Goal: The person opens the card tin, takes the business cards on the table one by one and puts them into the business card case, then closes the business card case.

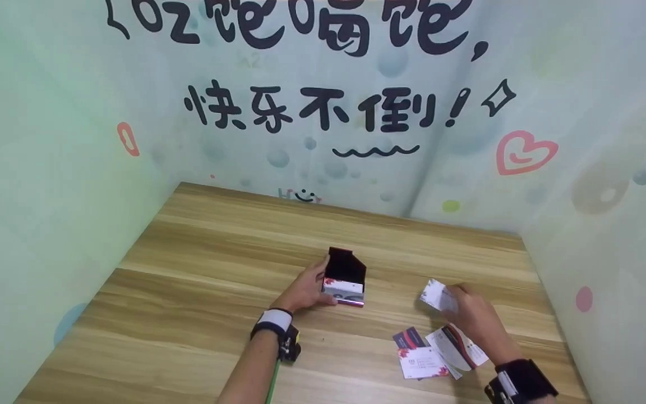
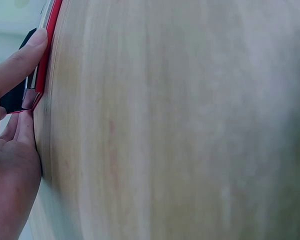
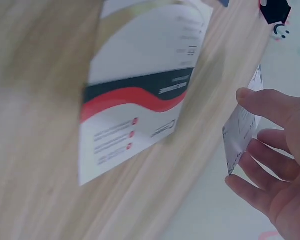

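In the head view my left hand (image 1: 307, 287) grips a card case (image 1: 345, 268) with its lid raised. The case has a black inside and a red outer shell, and a card with red flowers (image 1: 344, 286) lies in it. Its red edge shows between thumb and fingers in the left wrist view. My right hand (image 1: 477, 314) pinches a white business card (image 1: 437, 294) above the table, to the right of the case. Below that hand lie a white card with red flowers (image 1: 421, 362), a dark purple card (image 1: 409, 338) and cards with a red and black wave (image 1: 457, 345).
The wooden table (image 1: 199, 269) meets a printed cloth wall (image 1: 312, 140) at the back and pale walls at both sides. A wrist camera (image 1: 289, 343) is strapped to the left wrist, and a black band (image 1: 525, 381) circles the right.
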Available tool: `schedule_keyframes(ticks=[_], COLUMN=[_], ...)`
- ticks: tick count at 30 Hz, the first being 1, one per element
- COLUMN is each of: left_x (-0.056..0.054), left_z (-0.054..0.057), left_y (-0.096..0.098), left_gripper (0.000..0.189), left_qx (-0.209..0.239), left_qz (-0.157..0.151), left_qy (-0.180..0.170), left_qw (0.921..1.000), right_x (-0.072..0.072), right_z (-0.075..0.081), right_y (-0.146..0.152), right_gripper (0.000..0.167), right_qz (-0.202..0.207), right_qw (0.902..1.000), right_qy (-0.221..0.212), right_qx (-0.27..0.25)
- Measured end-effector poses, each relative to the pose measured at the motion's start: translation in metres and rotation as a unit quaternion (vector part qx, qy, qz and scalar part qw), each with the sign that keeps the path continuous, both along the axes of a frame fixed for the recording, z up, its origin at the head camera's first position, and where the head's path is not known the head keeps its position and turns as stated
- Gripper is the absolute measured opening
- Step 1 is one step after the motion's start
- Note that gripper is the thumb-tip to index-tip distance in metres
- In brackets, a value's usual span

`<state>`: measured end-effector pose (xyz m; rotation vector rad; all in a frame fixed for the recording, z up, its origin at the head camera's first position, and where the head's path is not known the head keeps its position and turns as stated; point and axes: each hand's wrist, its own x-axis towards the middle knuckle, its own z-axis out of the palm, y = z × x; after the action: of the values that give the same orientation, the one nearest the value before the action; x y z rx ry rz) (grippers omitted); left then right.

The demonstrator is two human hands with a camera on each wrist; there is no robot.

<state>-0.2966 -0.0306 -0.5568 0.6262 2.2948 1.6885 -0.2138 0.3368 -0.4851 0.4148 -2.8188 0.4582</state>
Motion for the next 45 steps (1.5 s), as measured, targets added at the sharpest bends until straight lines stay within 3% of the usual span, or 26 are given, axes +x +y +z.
schedule_keyframes(ticks=[8,19,25,30,38,45], left_x=[0.001,-0.001,-0.001,-0.001,-0.001,-0.001], left_z=[0.001,0.0,-0.002,-0.002,-0.002,-0.003], left_y=[0.0,-0.001,-0.002,-0.002,0.0,-0.001], left_gripper=[0.109,0.111,0.111,0.112,0.111,0.112], left_qx=[0.035,0.005,-0.008,-0.027,0.007,-0.011], left_qz=[-0.01,-0.001,0.005,0.014,0.001,0.003], left_qy=[-0.032,-0.018,-0.027,-0.013,-0.021,-0.018], left_qw=[0.9988,0.9998,0.9996,0.9994,0.9998,0.9998], right_x=[-0.021,-0.049,-0.06,-0.067,-0.076,-0.082], right_z=[0.006,0.012,0.014,0.016,0.011,0.001], right_y=[-0.021,-0.054,-0.076,-0.093,-0.116,-0.134], right_gripper=[0.047,0.041,0.039,0.037,0.037,0.036], right_qz=[0.062,0.11,0.118,0.128,0.163,0.166], right_qw=[0.9964,0.9874,0.9866,0.9862,0.9808,0.9804], right_qy=[0.056,0.11,0.102,0.088,0.075,0.072], right_qx=[0.012,0.029,0.049,0.056,0.076,0.079])
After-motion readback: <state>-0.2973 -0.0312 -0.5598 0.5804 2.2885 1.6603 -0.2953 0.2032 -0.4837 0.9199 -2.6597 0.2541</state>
